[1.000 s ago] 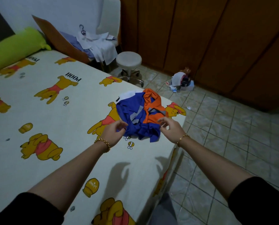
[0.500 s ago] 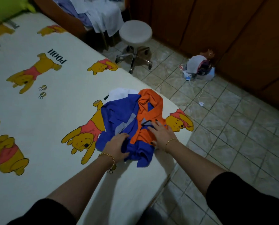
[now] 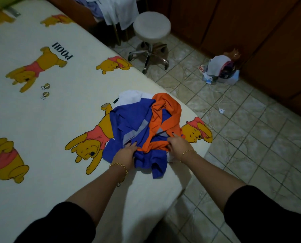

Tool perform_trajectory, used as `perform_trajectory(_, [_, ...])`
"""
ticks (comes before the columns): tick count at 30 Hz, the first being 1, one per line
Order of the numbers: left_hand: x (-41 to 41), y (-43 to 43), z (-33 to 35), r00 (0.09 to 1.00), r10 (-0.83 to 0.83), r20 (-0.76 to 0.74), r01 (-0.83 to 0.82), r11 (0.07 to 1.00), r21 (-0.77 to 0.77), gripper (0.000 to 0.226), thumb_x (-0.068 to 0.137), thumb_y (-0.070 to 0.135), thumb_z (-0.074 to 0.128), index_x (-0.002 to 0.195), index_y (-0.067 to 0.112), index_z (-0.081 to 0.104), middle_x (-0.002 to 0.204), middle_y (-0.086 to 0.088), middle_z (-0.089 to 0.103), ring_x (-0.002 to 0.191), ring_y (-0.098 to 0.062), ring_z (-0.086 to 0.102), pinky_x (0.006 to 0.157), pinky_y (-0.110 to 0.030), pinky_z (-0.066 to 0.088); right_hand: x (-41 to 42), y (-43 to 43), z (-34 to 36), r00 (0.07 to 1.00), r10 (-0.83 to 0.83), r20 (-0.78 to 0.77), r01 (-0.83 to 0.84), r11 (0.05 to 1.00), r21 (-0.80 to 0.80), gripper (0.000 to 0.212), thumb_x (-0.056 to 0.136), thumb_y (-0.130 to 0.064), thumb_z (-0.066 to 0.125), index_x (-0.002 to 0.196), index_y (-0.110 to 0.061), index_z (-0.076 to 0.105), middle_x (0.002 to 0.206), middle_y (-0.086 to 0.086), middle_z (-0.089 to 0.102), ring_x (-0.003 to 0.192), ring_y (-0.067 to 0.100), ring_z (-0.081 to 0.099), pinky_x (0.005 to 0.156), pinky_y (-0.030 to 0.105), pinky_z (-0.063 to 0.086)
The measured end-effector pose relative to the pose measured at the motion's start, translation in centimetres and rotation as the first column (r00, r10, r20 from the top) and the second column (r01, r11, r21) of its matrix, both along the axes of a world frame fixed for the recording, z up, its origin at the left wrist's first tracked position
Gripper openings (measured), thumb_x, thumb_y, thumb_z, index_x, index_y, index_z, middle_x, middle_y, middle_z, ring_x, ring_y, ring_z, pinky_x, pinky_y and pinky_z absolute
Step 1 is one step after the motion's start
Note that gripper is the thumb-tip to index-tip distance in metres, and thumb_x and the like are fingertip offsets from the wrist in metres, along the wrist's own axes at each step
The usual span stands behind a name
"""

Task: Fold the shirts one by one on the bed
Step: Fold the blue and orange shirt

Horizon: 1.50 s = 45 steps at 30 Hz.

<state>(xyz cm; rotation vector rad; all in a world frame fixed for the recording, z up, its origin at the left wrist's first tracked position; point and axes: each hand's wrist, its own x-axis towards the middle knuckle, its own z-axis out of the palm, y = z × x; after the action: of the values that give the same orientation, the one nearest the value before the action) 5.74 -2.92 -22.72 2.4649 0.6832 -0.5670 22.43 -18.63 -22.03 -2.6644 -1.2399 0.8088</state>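
A crumpled blue and orange shirt (image 3: 137,123) with grey stripes lies in a heap near the bed's right corner. Under its far side a white garment (image 3: 130,97) shows. My left hand (image 3: 126,154) grips the blue cloth at the heap's near edge. My right hand (image 3: 178,143) grips the orange cloth on the heap's right, fingers curled into the fabric. The bed (image 3: 49,111) has a cream sheet printed with yellow bears.
A white round stool (image 3: 152,28) on wheels stands on the tiled floor beyond the bed. White and blue clothes (image 3: 114,9) hang over a chair at the top. A small pile of things (image 3: 221,69) sits by the wooden cupboards. The bed's edge runs just right of the heap.
Both hands have gone from hovering before the heap to gripping its cloth. The view has tilted down and closer to the bed corner.
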Motion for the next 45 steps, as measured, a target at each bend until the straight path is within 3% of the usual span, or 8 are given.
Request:
perform_trajectory(4, [-0.5, 0.7, 4.8, 0.945, 0.192, 0.265, -0.171, 0.980, -0.102, 0.045, 0.093, 0.001, 0.041, 0.135, 0.015, 0.047, 0.133, -0.013, 0.054, 0.116, -0.032, 0.054, 0.091, -0.031, 0.041, 0.5, -0.1, 4.5, 0.987, -0.154, 0.042, 0.142, 0.969, 0.202, 0.015, 0.095, -0.015, 0.043, 0.100, -0.008, 0.055, 0.093, 0.020, 0.063, 0.085, 0.037, 0.060, 0.064, 0.035, 0.041])
perform_trajectory(14, [-2.5, 5.2, 29.0, 0.432, 0.453, 0.780, -0.381, 0.875, -0.297, 0.014, 0.093, 0.003, 0.043, 0.089, 0.005, 0.056, 0.085, -0.017, 0.060, 0.080, -0.025, 0.054, 0.065, -0.030, 0.032, -4.4, 5.5, 27.9, 0.947, -0.322, 0.007, 0.216, 0.649, 0.729, 0.017, 0.096, -0.016, 0.044, 0.088, -0.020, 0.059, 0.075, 0.011, 0.062, 0.072, 0.029, 0.055, 0.066, 0.035, 0.039])
perform_trajectory(22, [-14.9, 6.6, 47.8, 0.188, 0.282, 0.941, -0.416, 0.891, -0.184, 0.023, 0.096, 0.016, 0.050, 0.092, -0.001, 0.065, 0.095, -0.023, 0.067, 0.089, -0.027, 0.060, 0.065, -0.028, 0.032, -17.8, 8.3, 44.2, 0.982, 0.036, -0.186, 0.142, 0.512, 0.847, 0.020, 0.076, -0.044, 0.057, 0.084, -0.026, 0.058, 0.089, -0.003, 0.065, 0.086, 0.012, 0.056, 0.076, 0.029, 0.045])
perform_trajectory(25, [-20.4, 6.3, 51.7, 0.168, 0.232, 0.958, -0.392, 0.908, -0.151, 0.016, 0.095, 0.015, 0.051, 0.087, 0.008, 0.062, 0.089, -0.012, 0.067, 0.086, -0.018, 0.058, 0.059, -0.021, 0.037, -24.8, 9.8, 47.6, 0.953, 0.207, -0.223, 0.052, 0.610, 0.791, 0.026, 0.079, -0.037, 0.060, 0.099, -0.020, 0.060, 0.104, 0.001, 0.064, 0.097, 0.014, 0.058, 0.092, 0.029, 0.045])
perform_trajectory(27, [-24.2, 5.9, 53.3, 0.165, 0.203, 0.965, -0.378, 0.917, -0.128, 0.015, 0.095, 0.018, 0.052, 0.089, 0.012, 0.064, 0.084, -0.004, 0.066, 0.085, -0.015, 0.057, 0.065, -0.019, 0.042, -29.9, 10.5, 49.4, 0.946, 0.261, -0.190, -0.040, 0.680, 0.732, 0.021, 0.094, -0.010, 0.050, 0.076, -0.021, 0.053, 0.087, -0.004, 0.058, 0.084, 0.011, 0.051, 0.072, 0.017, 0.041])
perform_trajectory(30, [-30.2, 6.2, 55.1, 0.220, 0.160, 0.962, -0.469, 0.882, -0.040, 0.025, 0.097, 0.027, 0.046, 0.108, 0.012, 0.064, 0.099, -0.007, 0.067, 0.093, -0.021, 0.059, 0.077, -0.029, 0.043, -35.2, 12.3, 51.0, 0.938, 0.316, -0.139, -0.105, 0.643, 0.759, 0.027, 0.094, 0.002, 0.045, 0.075, -0.010, 0.059, 0.092, 0.007, 0.058, 0.085, 0.015, 0.045, 0.058, 0.017, 0.036])
perform_trajectory(36, [-42.5, 8.3, 57.1, 0.380, 0.188, 0.906, -0.603, 0.793, 0.088, 0.028, 0.099, 0.024, 0.042, 0.102, 0.007, 0.065, 0.098, -0.009, 0.066, 0.092, -0.025, 0.058, 0.077, -0.031, 0.041, -40.9, 16.7, 53.2, 0.898, 0.298, -0.324, 0.126, 0.532, 0.837, 0.022, 0.094, -0.002, 0.046, 0.079, -0.004, 0.062, 0.072, 0.006, 0.064, 0.070, 0.019, 0.056, 0.078, 0.036, 0.047])
perform_trajectory(45, [-50.1, 7.8, 61.3, 0.024, 0.263, 0.964, -0.769, 0.621, -0.151, 0.038, 0.099, 0.024, 0.037, 0.062, 0.014, 0.044, 0.059, 0.000, 0.046, 0.053, -0.015, 0.042, 0.049, -0.028, 0.031, -49.7, 18.6, 56.3, 0.893, 0.417, -0.167, -0.054, 0.468, 0.882, 0.029, 0.098, -0.017, 0.043, 0.104, 0.003, 0.063, 0.096, 0.016, 0.066, 0.086, 0.024, 0.061, 0.090, 0.043, 0.049])
